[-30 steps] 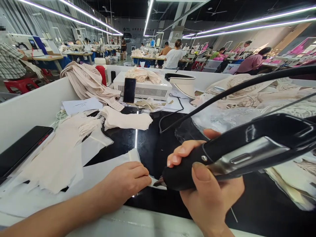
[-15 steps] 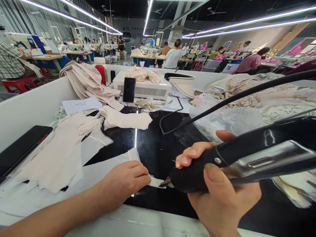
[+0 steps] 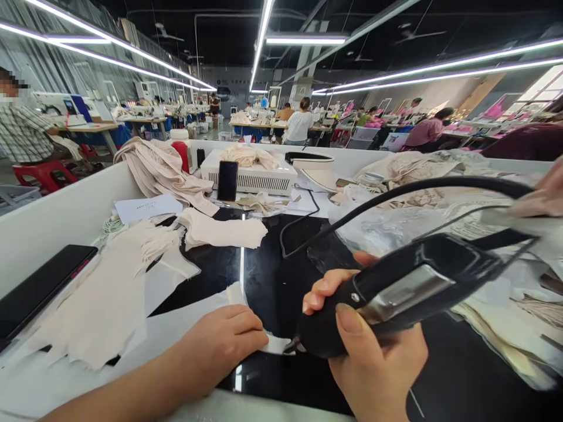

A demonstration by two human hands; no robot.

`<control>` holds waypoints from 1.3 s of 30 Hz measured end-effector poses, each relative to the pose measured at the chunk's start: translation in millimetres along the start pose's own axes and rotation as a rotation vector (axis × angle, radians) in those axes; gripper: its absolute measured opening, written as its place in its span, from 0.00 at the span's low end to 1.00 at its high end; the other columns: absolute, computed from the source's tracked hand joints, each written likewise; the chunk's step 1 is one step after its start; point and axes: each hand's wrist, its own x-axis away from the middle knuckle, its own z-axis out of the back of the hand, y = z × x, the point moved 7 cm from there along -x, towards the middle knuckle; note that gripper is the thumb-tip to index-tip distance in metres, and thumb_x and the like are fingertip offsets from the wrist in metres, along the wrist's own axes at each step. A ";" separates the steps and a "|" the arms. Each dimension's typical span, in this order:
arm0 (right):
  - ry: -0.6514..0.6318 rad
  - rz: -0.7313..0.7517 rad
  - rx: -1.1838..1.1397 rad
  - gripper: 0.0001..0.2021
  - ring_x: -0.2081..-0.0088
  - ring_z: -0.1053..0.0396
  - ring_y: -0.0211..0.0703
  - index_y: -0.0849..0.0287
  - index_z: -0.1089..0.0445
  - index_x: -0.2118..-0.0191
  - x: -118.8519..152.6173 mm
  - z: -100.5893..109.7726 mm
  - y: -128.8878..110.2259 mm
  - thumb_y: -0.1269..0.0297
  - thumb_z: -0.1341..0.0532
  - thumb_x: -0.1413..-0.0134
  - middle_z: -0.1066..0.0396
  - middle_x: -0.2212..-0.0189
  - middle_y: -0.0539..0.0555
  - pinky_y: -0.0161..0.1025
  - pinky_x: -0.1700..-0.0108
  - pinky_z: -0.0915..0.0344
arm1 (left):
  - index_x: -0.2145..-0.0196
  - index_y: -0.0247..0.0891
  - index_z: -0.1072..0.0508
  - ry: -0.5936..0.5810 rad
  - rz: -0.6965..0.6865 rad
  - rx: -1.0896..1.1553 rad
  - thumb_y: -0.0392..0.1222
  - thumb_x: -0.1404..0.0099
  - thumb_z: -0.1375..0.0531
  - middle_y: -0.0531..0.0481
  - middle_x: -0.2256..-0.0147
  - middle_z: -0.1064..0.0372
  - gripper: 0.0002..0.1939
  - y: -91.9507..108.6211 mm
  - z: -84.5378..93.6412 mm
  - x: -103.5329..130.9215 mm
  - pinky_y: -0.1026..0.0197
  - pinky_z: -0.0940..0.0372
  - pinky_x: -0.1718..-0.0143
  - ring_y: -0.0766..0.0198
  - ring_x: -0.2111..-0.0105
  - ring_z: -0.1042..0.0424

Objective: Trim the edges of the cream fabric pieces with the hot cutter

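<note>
My left hand [image 3: 224, 337] presses down with fingers together on a narrow white fabric strip [image 3: 276, 344], whose free end shows past the fingertips. A pale sheet [image 3: 193, 308] extends from under that hand. My right hand [image 3: 369, 346] is wrapped round a thick black corded hand tool [image 3: 396, 299] with a metal lever along its side. Its small pointed metal tip [image 3: 292, 345] touches or nearly touches the strip's right end; I cannot tell which. Beneath lies a glossy black work surface [image 3: 272, 299].
On the left lie cut cream fabric pieces [image 3: 105, 281] and a black phone [image 3: 48, 287]. A fabric stack [image 3: 222, 228], standing phone [image 3: 227, 180] and white vented box [image 3: 250, 173] are farther back. The tool's cable [image 3: 396, 196] arches rightward. Another person's hand [image 3: 549, 187] appears at the right edge.
The view has tilted up slightly. The tool's back end has swung into view, and another person's hand has appeared by the cable at right. My left hand stays on the strip.
</note>
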 end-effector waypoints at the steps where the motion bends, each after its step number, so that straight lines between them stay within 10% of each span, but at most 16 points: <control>1: -0.001 0.004 0.003 0.20 0.74 0.25 0.41 0.47 0.27 0.44 -0.9 0.2 -0.1 0.56 0.25 0.38 0.23 0.67 0.48 0.39 0.72 0.22 | 0.50 0.38 0.25 0.030 0.006 0.010 0.28 0.23 0.45 0.45 0.55 0.23 0.11 -1.4 1.5 -0.3 0.60 0.27 0.48 0.59 0.54 0.24; 13: 0.053 0.049 0.083 0.18 0.75 0.25 0.37 0.50 0.28 0.47 -22.4 23.6 4.6 0.61 0.26 0.40 0.22 0.68 0.45 0.36 0.71 0.22 | 0.54 0.40 0.21 0.048 0.098 0.010 0.25 0.25 0.43 0.49 0.54 0.21 0.14 -9.5 13.3 0.7 0.61 0.25 0.52 0.60 0.56 0.21; 24: 0.103 0.051 0.040 0.10 0.75 0.26 0.36 0.52 0.27 0.59 -24.9 30.9 2.8 0.64 0.27 0.44 0.23 0.69 0.44 0.34 0.71 0.24 | 0.55 0.39 0.20 -0.296 0.296 0.001 0.28 0.28 0.37 0.48 0.55 0.23 0.09 6.9 17.7 -25.2 0.57 0.23 0.54 0.57 0.58 0.20; 32: 0.103 0.031 0.014 0.10 0.75 0.27 0.36 0.52 0.26 0.59 -21.7 20.9 10.5 0.65 0.27 0.45 0.23 0.69 0.44 0.34 0.71 0.24 | 0.34 0.40 0.32 -0.400 0.184 0.183 0.39 0.31 0.26 0.39 0.31 0.33 0.32 -10.8 14.7 -62.2 0.44 0.40 0.26 0.47 0.26 0.41; 39: 0.080 0.045 -0.090 0.11 0.74 0.27 0.34 0.50 0.28 0.58 -19.4 11.0 12.7 0.67 0.28 0.45 0.23 0.69 0.43 0.32 0.71 0.23 | 0.31 0.42 0.35 -0.516 0.228 0.205 0.51 0.33 0.24 0.36 0.28 0.38 0.40 -30.2 -2.6 -58.6 0.31 0.55 0.22 0.40 0.22 0.51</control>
